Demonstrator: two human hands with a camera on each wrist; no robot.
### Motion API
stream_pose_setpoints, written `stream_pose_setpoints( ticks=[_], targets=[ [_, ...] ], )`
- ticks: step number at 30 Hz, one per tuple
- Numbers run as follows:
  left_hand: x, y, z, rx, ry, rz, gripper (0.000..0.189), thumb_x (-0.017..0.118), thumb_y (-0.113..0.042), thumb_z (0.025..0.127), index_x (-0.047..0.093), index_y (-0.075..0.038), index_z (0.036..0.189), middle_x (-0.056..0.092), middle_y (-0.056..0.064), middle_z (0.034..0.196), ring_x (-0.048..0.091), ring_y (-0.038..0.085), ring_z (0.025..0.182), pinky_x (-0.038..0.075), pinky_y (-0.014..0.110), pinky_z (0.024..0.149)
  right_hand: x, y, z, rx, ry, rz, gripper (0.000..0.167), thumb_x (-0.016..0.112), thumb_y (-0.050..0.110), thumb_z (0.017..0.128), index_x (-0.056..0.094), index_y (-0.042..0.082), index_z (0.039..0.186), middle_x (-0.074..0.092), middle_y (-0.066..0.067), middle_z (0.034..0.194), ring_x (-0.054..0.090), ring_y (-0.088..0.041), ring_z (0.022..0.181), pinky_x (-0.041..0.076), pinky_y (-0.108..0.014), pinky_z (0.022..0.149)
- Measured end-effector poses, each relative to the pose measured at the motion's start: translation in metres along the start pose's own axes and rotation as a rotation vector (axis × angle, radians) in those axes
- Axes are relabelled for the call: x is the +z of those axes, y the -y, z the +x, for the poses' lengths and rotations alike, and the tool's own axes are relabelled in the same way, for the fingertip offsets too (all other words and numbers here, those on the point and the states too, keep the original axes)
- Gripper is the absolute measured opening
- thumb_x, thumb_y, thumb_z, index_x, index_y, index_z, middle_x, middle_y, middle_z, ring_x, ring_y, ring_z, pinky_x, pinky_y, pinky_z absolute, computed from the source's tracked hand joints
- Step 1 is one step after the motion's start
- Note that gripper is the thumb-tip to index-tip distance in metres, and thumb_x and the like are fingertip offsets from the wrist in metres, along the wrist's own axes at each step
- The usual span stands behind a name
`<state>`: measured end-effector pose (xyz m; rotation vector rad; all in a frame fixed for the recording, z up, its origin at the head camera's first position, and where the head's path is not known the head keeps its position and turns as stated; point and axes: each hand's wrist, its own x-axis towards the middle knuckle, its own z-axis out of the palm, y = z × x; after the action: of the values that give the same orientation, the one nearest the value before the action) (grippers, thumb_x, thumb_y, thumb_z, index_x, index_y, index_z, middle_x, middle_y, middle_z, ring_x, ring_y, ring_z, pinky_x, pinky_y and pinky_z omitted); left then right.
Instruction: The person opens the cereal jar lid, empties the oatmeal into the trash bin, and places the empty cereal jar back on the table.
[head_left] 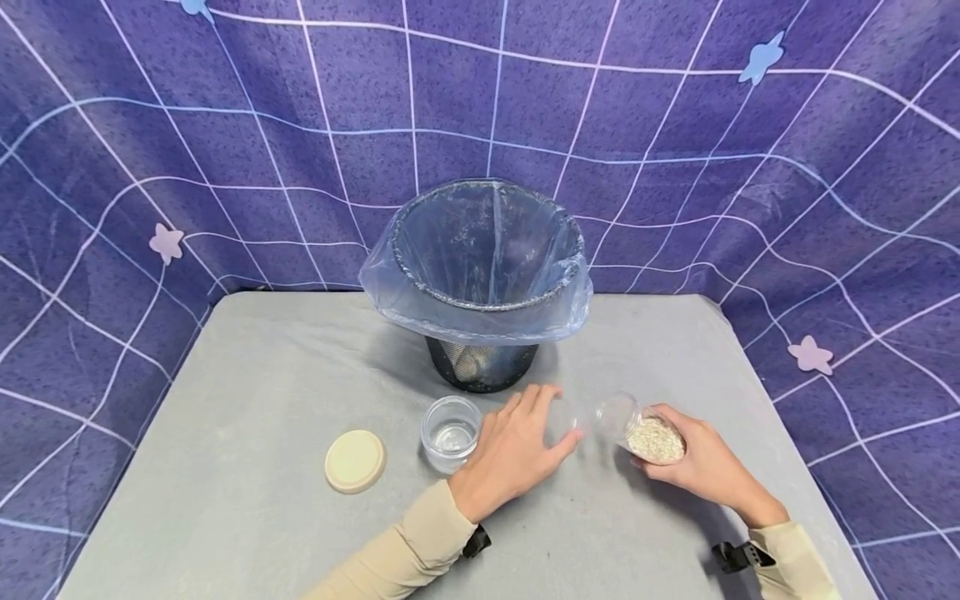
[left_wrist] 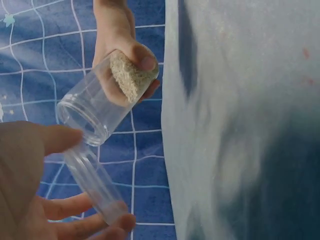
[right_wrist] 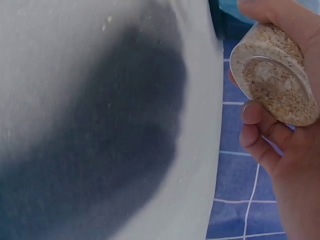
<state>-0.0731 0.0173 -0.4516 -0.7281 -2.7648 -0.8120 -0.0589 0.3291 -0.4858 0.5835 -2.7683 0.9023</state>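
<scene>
My right hand [head_left: 708, 458] grips a clear jar [left_wrist: 92, 95] around its base end. Pale oat-like flakes [head_left: 656, 440] lie at the bottom of this jar, which is tilted with its open mouth toward my left hand. My left hand [head_left: 513, 446] holds a shallow, clear lid-like piece [left_wrist: 95, 182] between thumb and fingers, close by the jar's mouth. In the right wrist view the flakes show through the jar's base [right_wrist: 275, 82], with fingers curled around its side. A second clear jar [head_left: 450, 433] stands upright, uncovered, just left of my left hand.
A round cream-coloured lid [head_left: 355, 461] lies flat on the grey table [head_left: 247, 392] at left. A black mesh bin [head_left: 483, 367], lined with a blue translucent bag [head_left: 480, 321], stands behind the hands. Purple gridded cloth [head_left: 450, 83] walls the back and sides.
</scene>
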Motion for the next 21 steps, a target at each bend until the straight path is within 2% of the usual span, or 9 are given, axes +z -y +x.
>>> stream_pose_setpoints(
  ticks=[7,9,15,21],
  targets=[
    [0.022,-0.001,-0.004,0.064,0.051,0.162,0.052,0.078,-0.047,0.094,0.062,-0.02,0.136,0.066,0.001,0.124,0.068,0.022,0.103,0.059,0.036,0.071,0.001,-0.005,0.0,0.009,-0.009,0.025,0.067,0.102,0.019,0.067,0.069,0.027,0.125,0.074,0.014,0.101,0.067,-0.003,0.088,0.052,-0.017,0.079],
    [0.028,-0.001,-0.005,0.065,0.081,0.182,0.053,0.081,-0.046,0.093,0.062,-0.02,0.136,0.064,0.002,0.123,0.066,0.022,0.103,0.058,0.035,0.071,0.001,-0.006,0.001,0.01,-0.009,0.026,0.066,0.102,0.02,0.068,0.069,0.028,0.124,0.074,0.014,0.101,0.067,-0.003,0.088,0.051,-0.017,0.079],
    [0.043,0.001,-0.007,0.068,0.144,0.232,0.06,0.085,-0.05,0.088,0.062,-0.013,0.129,0.063,0.004,0.114,0.065,0.023,0.095,0.054,0.033,0.068,0.001,-0.006,0.002,0.013,-0.001,0.029,0.066,0.101,0.02,0.068,0.069,0.027,0.125,0.074,0.013,0.101,0.068,-0.004,0.089,0.052,-0.019,0.08],
    [0.051,0.003,-0.007,0.079,0.137,0.283,0.061,0.087,-0.057,0.083,0.064,-0.013,0.118,0.062,0.003,0.104,0.063,0.022,0.084,0.05,0.032,0.062,-0.003,-0.006,0.003,0.026,-0.021,0.023,0.067,0.102,0.02,0.068,0.069,0.025,0.125,0.075,0.011,0.103,0.067,-0.004,0.089,0.05,-0.015,0.081]
  ],
)
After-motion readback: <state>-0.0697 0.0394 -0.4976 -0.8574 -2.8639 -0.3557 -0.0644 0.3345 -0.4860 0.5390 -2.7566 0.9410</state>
